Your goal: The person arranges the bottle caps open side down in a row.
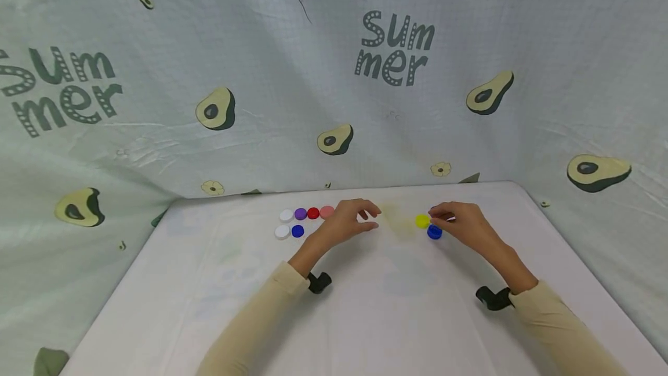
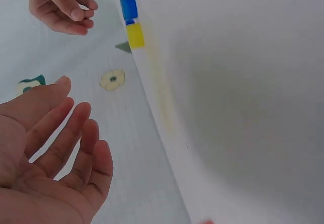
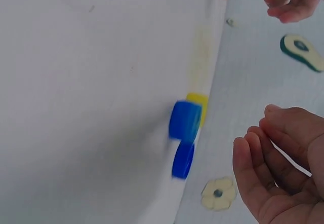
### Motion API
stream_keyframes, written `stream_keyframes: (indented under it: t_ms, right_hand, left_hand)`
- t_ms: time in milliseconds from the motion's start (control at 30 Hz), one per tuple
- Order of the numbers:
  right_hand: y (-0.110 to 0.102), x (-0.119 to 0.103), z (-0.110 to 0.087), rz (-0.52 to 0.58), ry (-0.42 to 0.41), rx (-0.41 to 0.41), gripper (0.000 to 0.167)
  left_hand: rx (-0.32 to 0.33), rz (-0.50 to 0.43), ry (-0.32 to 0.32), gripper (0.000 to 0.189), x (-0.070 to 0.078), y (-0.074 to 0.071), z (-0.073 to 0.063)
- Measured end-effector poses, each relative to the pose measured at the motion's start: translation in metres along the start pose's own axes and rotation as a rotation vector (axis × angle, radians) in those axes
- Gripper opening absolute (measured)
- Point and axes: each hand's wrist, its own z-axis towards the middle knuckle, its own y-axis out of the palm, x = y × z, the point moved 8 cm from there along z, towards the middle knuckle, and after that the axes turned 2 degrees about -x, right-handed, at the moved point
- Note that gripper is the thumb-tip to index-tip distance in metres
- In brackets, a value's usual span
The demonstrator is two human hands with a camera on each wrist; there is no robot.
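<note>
My left hand (image 1: 351, 218) hovers over the table with fingers loosely bent and apart, holding nothing. Just left of it in the head view lies a pink cap (image 1: 326, 212), partly covered by the hand. My right hand (image 1: 459, 222) is raised above the right-hand caps, its thumb near the fingertips; no object shows between them in the right wrist view. Beneath it are a yellow cap (image 1: 423, 221) and a ribbed blue cap (image 1: 434, 232). The right wrist view also shows a second, darker blue cap (image 3: 183, 160), which the hand appears to hide in the head view.
Left of the left hand, a red cap (image 1: 313, 213), a purple cap (image 1: 300, 213) and a white cap (image 1: 286, 215) form a row. Nearer lie another white cap (image 1: 282, 232) and a blue cap (image 1: 297, 231). A printed curtain (image 1: 282, 103) hangs behind the white table (image 1: 365, 318).
</note>
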Motion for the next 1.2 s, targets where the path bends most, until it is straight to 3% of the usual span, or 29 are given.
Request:
stream_keyframes:
  t_ms: [267,500,600,767,1000,1200]
  right_hand:
    - [-0.005,0.031,-0.010,-0.036,0.046,-0.036,0.023]
    - [0.010,0.049,-0.009,-0.004,0.113,-0.119,0.027]
    - [0.014,0.051,-0.006,-0.018,0.103,-0.138,0.028]
    - [0.018,0.053,0.001,-0.025,0.097,-0.163,0.027]
    - [0.024,0.058,0.003,0.012,0.126,-0.189,0.028]
    - [0.025,0.054,0.002,0.011,0.115,-0.170,0.028]
  left_hand:
    - [-0.045,-0.046,-0.047,0.033,0.005,0.041,0.047]
    - [-0.064,-0.072,-0.116,0.030,0.011,0.069,0.072]
    - [-0.087,-0.078,-0.161,0.027,0.014,0.082,0.079]
    - [-0.071,-0.071,-0.231,0.024,0.013,0.094,0.084]
    - [-0.086,-0.101,-0.205,0.026,0.015,0.104,0.087]
    - [-0.053,-0.101,-0.228,0.026,0.014,0.105,0.087]
